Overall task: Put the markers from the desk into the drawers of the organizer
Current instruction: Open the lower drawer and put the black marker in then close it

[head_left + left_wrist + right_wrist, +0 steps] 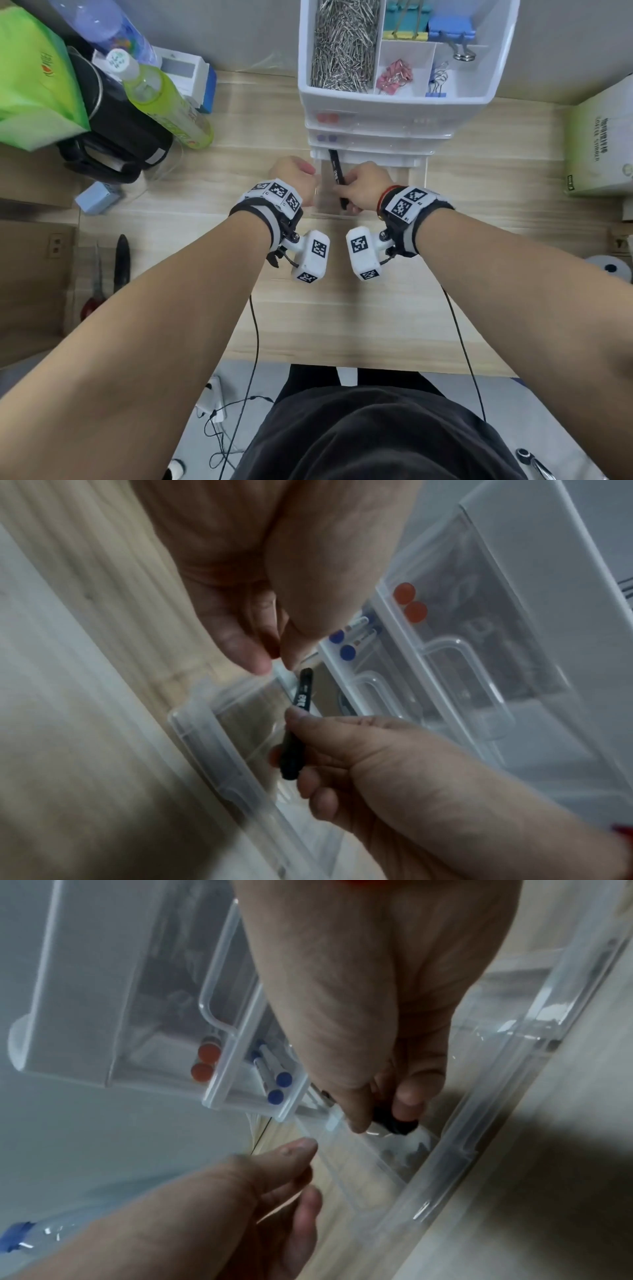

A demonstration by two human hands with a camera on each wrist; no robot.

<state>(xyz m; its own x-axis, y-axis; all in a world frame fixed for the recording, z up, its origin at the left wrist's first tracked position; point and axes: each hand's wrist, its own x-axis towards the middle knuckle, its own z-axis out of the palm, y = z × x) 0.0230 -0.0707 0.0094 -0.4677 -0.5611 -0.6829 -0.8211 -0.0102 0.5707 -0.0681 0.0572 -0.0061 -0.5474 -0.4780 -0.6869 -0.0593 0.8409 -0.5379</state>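
Observation:
The white organizer (394, 102) stands at the back of the desk with its bottom clear drawer (416, 178) pulled out. My right hand (363, 185) grips a black marker (335, 169) and holds it lengthwise over the open drawer, its far end near the organizer. In the right wrist view the fingers (407, 1093) curl round the marker's near end (394, 1121). My left hand (294, 173) pinches the drawer's left wall (284, 677) between thumb and finger. Red markers (409, 603) lie in the top drawer and blue markers (342, 645) in the middle one, both closed.
The organizer's top tray holds paper clips (342, 44) and binder clips. A green bottle (164, 99), a black bag (113, 137) and a small blue box (99, 197) crowd the left. A cardboard box (599, 144) stands at the right. Scissors (97, 284) lie at the far left.

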